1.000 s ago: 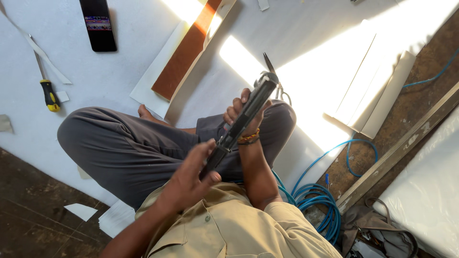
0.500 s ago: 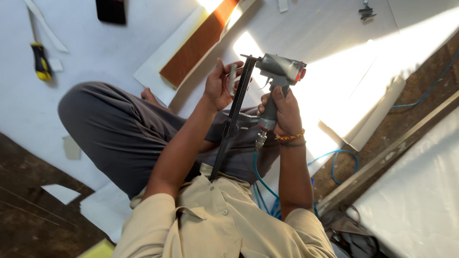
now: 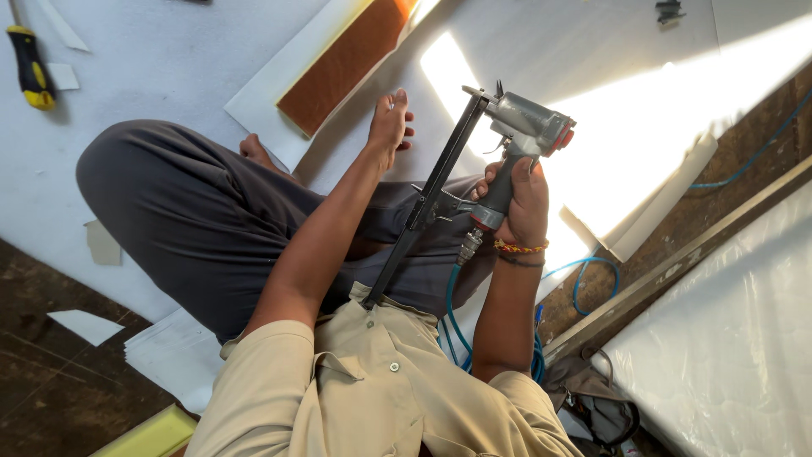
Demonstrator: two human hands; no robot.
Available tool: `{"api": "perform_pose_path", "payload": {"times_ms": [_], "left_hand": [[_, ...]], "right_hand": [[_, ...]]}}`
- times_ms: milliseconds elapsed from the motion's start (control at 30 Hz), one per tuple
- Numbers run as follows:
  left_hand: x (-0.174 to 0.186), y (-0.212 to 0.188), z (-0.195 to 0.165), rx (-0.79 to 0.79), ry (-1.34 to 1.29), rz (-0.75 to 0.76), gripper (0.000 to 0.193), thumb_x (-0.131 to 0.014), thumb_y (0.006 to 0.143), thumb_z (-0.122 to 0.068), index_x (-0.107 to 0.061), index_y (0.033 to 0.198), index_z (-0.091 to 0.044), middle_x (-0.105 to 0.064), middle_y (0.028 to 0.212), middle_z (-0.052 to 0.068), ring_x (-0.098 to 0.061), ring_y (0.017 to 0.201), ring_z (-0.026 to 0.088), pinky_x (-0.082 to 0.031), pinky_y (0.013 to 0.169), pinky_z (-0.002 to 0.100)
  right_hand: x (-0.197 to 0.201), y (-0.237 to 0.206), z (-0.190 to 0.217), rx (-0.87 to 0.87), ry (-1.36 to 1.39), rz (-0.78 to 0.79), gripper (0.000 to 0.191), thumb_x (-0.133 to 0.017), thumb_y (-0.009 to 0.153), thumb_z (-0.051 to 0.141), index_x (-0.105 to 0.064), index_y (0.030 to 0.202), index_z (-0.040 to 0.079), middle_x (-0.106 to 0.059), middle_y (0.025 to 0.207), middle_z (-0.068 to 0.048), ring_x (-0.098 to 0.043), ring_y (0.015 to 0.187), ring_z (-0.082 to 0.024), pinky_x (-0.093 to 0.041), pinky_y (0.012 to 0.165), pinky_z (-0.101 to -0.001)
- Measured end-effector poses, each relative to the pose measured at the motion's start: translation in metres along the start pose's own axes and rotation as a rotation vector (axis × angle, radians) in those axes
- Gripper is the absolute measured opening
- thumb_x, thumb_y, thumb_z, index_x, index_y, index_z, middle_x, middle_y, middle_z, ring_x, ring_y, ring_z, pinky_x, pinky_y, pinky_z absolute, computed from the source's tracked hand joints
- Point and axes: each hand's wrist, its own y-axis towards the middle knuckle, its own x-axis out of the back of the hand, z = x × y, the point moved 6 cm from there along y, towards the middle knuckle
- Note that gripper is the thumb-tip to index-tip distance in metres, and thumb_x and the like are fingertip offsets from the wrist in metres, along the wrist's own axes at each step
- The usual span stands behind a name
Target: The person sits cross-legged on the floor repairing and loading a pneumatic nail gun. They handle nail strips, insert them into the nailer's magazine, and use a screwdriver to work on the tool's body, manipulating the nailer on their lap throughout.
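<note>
Nail gun (image 3: 529,127): grey metal body, red cap at the rear end, dark grip. Held up above the person's lap, roughly level with the knees, nose pointing toward the top of the view. A long dark magazine rail (image 3: 427,199) runs from the nose down toward the shirt, tilted, its lower end just above the chest.

Right hand (image 3: 523,199): fingers wrapped tightly around the grip of the nail gun, thumb side toward the camera. Beaded band on the wrist just below it.

Left hand (image 3: 389,123): fingers loose and spread, holding nothing, out beyond the rail and just to its left, not touching the gun. It hangs over the white sheet on the floor.

Blue air hose (image 3: 452,313): joined to a metal fitting at the base of the grip, dropping past the right forearm into loops beside the hip.

Person sits cross-legged in dark grey trousers and a tan shirt, bare foot showing near the left knee.

Surroundings: white sheet (image 3: 169,76) covers the floor, strong sun patch on its right part. A brown board (image 3: 342,63) lies on a white panel just beyond the knees. Screwdriver (image 3: 30,72), black and yellow handle, lies well apart at top left. Wooden strip (image 3: 677,262) runs diagonally at right, plastic-wrapped material beyond it.
</note>
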Motion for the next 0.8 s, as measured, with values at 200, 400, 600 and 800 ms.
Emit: {"api": "perform_pose_path", "payload": {"times_ms": [200, 400, 600, 800], "left_hand": [[-0.004, 0.012, -0.015, -0.21, 0.539, 0.007, 0.081, -0.045, 0.104, -0.055, -0.012, 0.162, -0.009, -0.038, 0.158, 0.021, -0.038, 0.146, 0.034, -0.033, 0.118, 0.045], [0.014, -0.027, -0.035, -0.386, 0.778, -0.021, 0.073, -0.044, 0.105, -0.057, -0.033, 0.154, -0.005, -0.044, 0.154, 0.022, -0.043, 0.143, 0.036, -0.037, 0.111, 0.048], [-0.022, -0.212, -0.002, -0.308, 0.331, 0.712, 0.059, -0.05, 0.1, -0.043, -0.047, 0.147, -0.007, -0.071, 0.108, 0.01, -0.073, 0.085, 0.019, -0.063, 0.07, 0.034], [-0.059, -0.318, 0.004, -0.514, 0.473, 0.611, 0.053, -0.057, 0.103, -0.025, -0.042, 0.148, -0.002, -0.073, 0.083, 0.011, -0.074, 0.072, 0.022, -0.056, 0.071, 0.034]], "right_hand": [[0.033, -0.006, -0.015, 0.033, 0.2, -0.007, 0.046, -0.061, 0.105, 0.044, -0.049, 0.119, 0.002, -0.058, 0.091, -0.012, -0.063, 0.078, -0.023, -0.056, 0.07, -0.038], [0.069, 0.002, -0.024, 0.132, 0.48, 0.063, 0.055, -0.04, 0.107, 0.052, -0.056, 0.123, 0.001, -0.058, 0.088, -0.007, -0.059, 0.069, -0.017, -0.049, 0.065, -0.0346], [0.063, 0.013, -0.009, 0.47, 0.588, 0.325, 0.065, -0.033, 0.116, 0.058, -0.06, 0.115, -0.002, -0.053, 0.068, 0.0, -0.054, 0.048, -0.005, -0.043, 0.039, -0.0201], [0.03, 0.008, 0.015, 0.503, 0.848, 0.814, 0.045, -0.049, 0.11, 0.044, -0.053, 0.117, 0.0, -0.055, 0.069, 0.001, -0.062, 0.055, -0.007, -0.051, 0.046, -0.0205]]}}
